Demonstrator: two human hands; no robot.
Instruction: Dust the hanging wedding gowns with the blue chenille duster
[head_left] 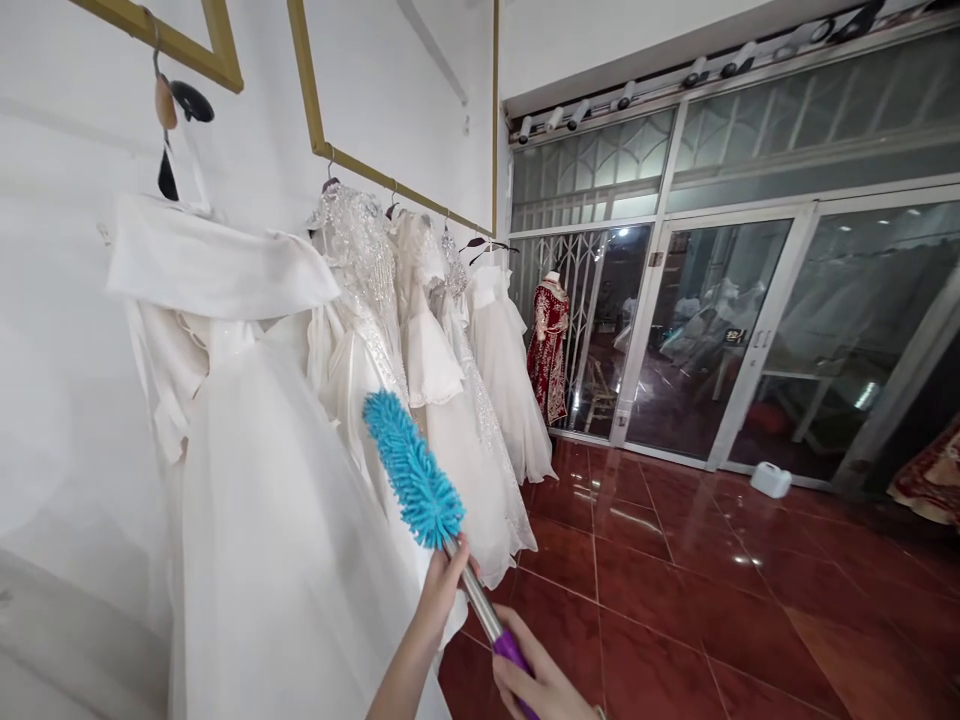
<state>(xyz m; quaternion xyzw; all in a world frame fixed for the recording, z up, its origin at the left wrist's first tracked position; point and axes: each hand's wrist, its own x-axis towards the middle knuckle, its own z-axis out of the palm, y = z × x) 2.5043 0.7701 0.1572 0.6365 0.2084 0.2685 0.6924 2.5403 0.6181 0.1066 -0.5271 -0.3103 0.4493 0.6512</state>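
A duster (414, 470) with a shaggy blue head, a metal shaft and a purple handle slants up and to the left in front of me. My left hand (444, 585) is closed round the shaft just below the blue head. Lower down, my right hand (536, 670) grips the purple handle. Behind the duster hang several white gowns; the nearest, an off-shoulder white dress (255, 480), is at the left. A beaded white gown (360, 260) hangs just past it. Whether the blue head touches any fabric I cannot tell.
Gold rails (405, 188) on the white wall carry the hangers. A red embroidered dress (550, 335) stands in the far corner beside glass doors (709, 330). A white jerrycan (771, 480) sits on the red tiled floor (660, 600). Part of another red garment (930, 475) shows at the right edge.
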